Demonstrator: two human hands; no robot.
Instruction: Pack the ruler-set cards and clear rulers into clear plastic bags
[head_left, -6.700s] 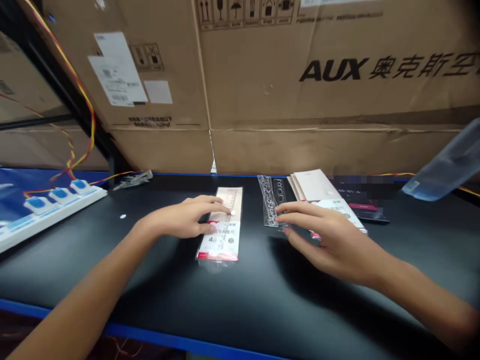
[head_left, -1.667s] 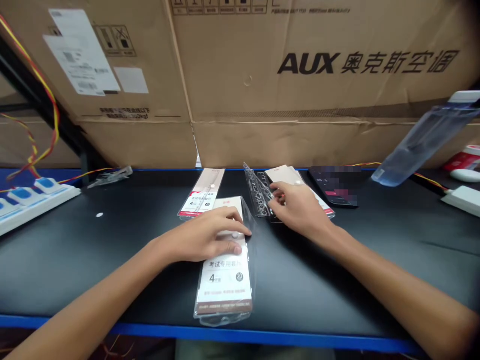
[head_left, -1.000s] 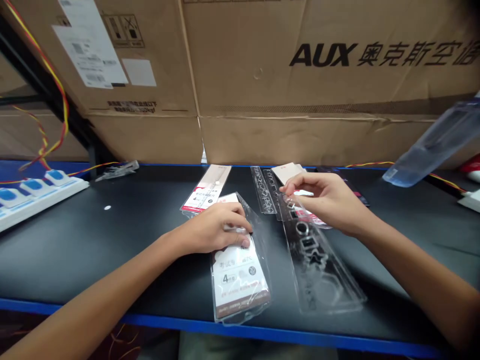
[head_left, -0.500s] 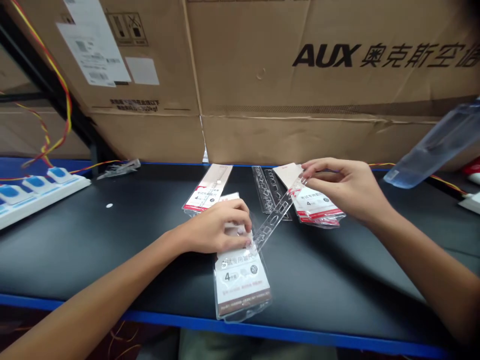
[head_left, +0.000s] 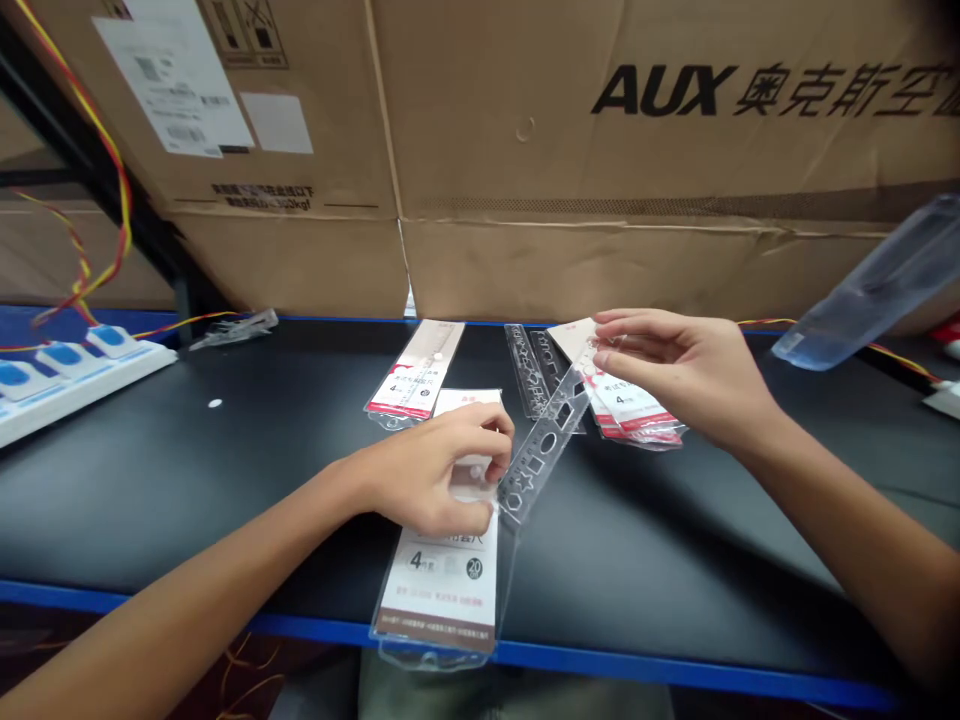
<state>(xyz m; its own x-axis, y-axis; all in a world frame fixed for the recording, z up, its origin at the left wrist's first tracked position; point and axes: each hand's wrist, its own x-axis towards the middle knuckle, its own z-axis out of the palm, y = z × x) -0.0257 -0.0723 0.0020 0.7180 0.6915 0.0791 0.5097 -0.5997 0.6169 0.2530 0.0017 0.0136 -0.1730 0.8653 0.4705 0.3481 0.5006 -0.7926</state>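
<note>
My left hand [head_left: 439, 468] is closed on a clear plastic pouch [head_left: 442, 600] with a white printed card inside, its near end over the table's front edge. My right hand [head_left: 679, 370] pinches the upper end of a transparent stencil ruler [head_left: 541, 448] with cut-out shapes. The ruler slants down to the pouch's right side by my left fingertips; whether its tip is inside the pouch I cannot tell. Behind it lie two more clear stencil rulers [head_left: 527, 370]. A stack of red-and-white ruler packets [head_left: 637, 425] is under my right hand, and another packet [head_left: 420, 375] lies behind my left.
A large cardboard box [head_left: 480, 130] stands along the back of the black table [head_left: 247, 480]. On the left are a white power strip [head_left: 75, 375] and crumpled clear plastic [head_left: 236, 328]. A translucent bottle-like object [head_left: 870, 285] leans at right.
The held pouch has shifted left and toward the front edge, now tilted the other way. The ruler has turned its flat face more toward me, its lower end still by my left fingers.
</note>
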